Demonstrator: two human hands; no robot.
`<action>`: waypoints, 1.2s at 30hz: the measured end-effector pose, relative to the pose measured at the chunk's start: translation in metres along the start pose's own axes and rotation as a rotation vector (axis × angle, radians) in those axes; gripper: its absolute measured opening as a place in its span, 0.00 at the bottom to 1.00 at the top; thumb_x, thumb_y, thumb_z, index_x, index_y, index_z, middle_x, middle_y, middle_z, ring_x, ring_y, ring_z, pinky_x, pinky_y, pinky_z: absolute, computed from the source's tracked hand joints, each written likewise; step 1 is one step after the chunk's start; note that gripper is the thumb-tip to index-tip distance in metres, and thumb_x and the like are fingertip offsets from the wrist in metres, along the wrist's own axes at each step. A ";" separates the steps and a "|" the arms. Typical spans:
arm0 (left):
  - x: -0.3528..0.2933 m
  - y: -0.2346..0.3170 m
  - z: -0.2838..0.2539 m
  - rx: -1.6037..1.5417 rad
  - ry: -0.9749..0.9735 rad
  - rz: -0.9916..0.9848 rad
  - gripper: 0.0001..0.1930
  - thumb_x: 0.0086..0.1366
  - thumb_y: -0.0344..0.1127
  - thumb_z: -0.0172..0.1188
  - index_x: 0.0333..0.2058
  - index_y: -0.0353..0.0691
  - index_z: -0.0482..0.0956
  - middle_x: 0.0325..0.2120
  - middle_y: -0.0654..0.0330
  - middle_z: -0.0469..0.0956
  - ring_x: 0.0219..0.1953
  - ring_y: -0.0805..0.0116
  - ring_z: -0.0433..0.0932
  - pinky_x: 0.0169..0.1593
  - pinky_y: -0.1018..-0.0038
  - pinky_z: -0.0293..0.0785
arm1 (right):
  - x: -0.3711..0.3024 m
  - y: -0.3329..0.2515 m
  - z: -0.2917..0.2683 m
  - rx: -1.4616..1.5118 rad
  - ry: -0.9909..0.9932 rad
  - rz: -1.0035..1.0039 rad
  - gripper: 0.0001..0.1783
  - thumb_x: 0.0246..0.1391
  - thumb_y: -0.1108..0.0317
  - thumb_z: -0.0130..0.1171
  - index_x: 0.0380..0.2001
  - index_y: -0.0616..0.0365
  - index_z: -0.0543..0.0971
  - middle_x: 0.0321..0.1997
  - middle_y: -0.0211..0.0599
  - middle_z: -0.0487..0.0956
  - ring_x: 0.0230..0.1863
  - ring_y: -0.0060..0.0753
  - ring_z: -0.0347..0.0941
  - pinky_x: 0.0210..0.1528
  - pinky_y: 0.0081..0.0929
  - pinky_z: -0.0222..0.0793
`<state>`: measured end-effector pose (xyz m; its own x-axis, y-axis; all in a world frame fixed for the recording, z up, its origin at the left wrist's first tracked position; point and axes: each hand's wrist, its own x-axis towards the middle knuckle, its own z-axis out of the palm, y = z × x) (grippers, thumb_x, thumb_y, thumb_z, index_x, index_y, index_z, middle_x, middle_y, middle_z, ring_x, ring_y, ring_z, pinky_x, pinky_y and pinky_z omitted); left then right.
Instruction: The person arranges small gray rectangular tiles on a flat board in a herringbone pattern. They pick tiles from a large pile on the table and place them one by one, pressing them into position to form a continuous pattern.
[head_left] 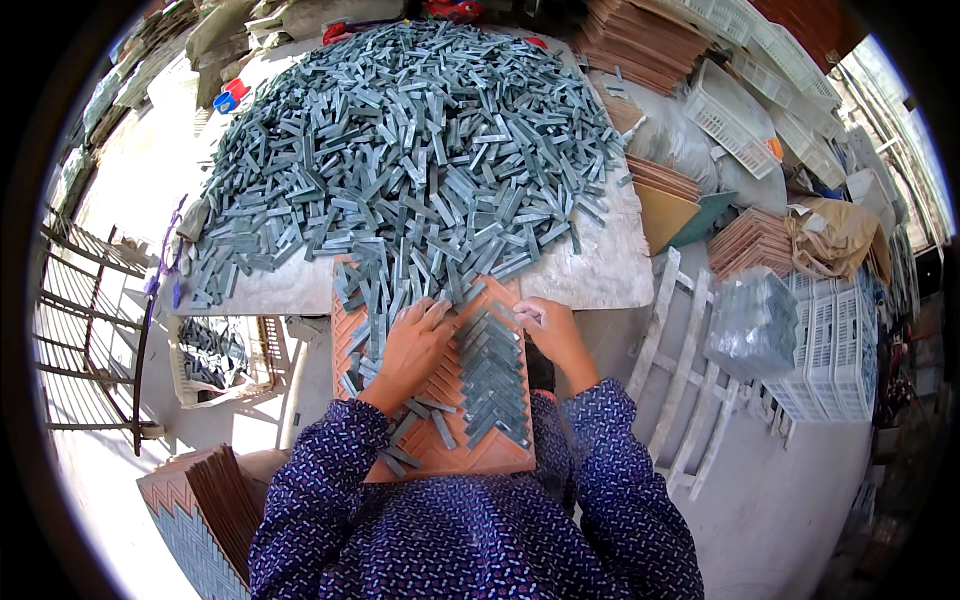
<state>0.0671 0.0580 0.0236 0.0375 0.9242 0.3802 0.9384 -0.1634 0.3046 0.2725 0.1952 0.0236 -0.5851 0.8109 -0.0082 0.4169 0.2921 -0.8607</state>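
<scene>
An orange-brown tray (480, 461) with zigzag ridges lies in front of me, its far end reaching the table. On its right half, grey-green stone strips (490, 375) sit in a herringbone pattern. Loose strips (443, 428) are scattered over its left half. My left hand (418, 338) is over the tray's middle, fingers bent down among strips at the foot of the pile; what they grip is hidden. At the tray's upper right edge, by the top of the pattern, my right hand (545, 325) has its fingers pinched together. Anything between them is too small to make out.
A large heap of stone strips (410, 150) covers the pale table (610, 260). Filled trays (200, 520) stand stacked at lower left, near a crate (262, 352) of strips. To the right are a white slatted frame (690, 365), a plastic-wrapped stack (752, 322) and white crates (835, 350).
</scene>
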 end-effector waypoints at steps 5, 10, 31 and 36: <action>-0.016 0.006 -0.003 -0.021 -0.005 -0.015 0.06 0.55 0.28 0.57 0.33 0.34 0.76 0.51 0.55 0.72 0.54 0.55 0.69 0.53 0.63 0.67 | -0.011 0.006 0.007 -0.264 0.093 -0.215 0.04 0.47 0.72 0.57 0.28 0.58 0.78 0.28 0.47 0.76 0.34 0.52 0.73 0.35 0.40 0.68; -0.017 0.008 -0.004 -0.091 0.020 -0.041 0.06 0.55 0.27 0.57 0.33 0.33 0.76 0.50 0.53 0.72 0.54 0.53 0.69 0.56 0.61 0.66 | -0.011 0.002 0.016 -0.222 0.120 -0.184 0.04 0.46 0.73 0.58 0.28 0.58 0.77 0.30 0.46 0.75 0.34 0.54 0.71 0.35 0.42 0.68; 0.040 0.006 0.030 0.191 0.016 -0.070 0.12 0.54 0.32 0.53 0.38 0.39 0.74 0.41 0.58 0.70 0.49 0.59 0.67 0.51 0.65 0.66 | 0.024 -0.005 0.018 -0.229 -0.087 0.029 0.10 0.37 0.74 0.67 0.27 0.61 0.79 0.25 0.45 0.79 0.29 0.47 0.76 0.33 0.34 0.70; 0.037 0.005 0.031 0.273 0.008 -0.088 0.10 0.54 0.34 0.53 0.36 0.40 0.76 0.42 0.58 0.71 0.45 0.60 0.68 0.47 0.67 0.65 | 0.039 -0.009 0.009 -0.364 0.238 -0.242 0.16 0.41 0.76 0.62 0.38 0.56 0.77 0.37 0.42 0.74 0.39 0.47 0.73 0.39 0.35 0.70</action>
<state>0.0838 0.1025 0.0120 -0.0499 0.9279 0.3696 0.9958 0.0176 0.0903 0.2394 0.2199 0.0267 -0.5374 0.7791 0.3229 0.5295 0.6097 -0.5899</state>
